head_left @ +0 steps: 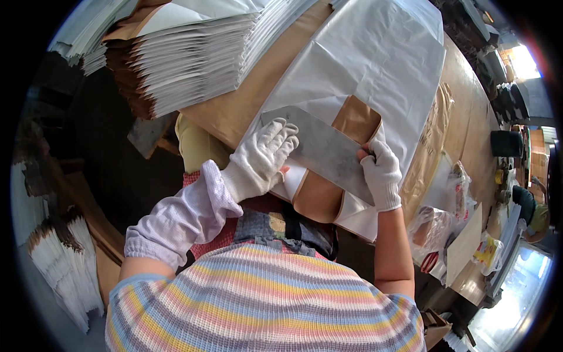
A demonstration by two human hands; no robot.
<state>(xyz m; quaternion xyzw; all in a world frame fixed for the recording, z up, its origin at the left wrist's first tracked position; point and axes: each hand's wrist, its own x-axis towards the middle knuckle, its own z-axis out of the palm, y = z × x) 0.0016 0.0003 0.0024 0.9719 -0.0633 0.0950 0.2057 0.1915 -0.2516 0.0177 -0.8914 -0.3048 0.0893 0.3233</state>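
Observation:
A flat grey plate lies slanting across the end of a white paper bag, whose folded end shows brown inner paper above and below the plate. My left hand, in a white glove with a white sleeve cover, rests with outstretched fingers on the plate's left end. At the right end my right hand is closed, its bare thumb and fingertip pinched at the plate's edge beside the brown paper. The glove hides part of that grip.
A tall stack of folded white and brown paper bags stands at the upper left of the table. Clear plastic bags and a cardboard sheet lie to the right. More bags stand at lower left. Another person is far right.

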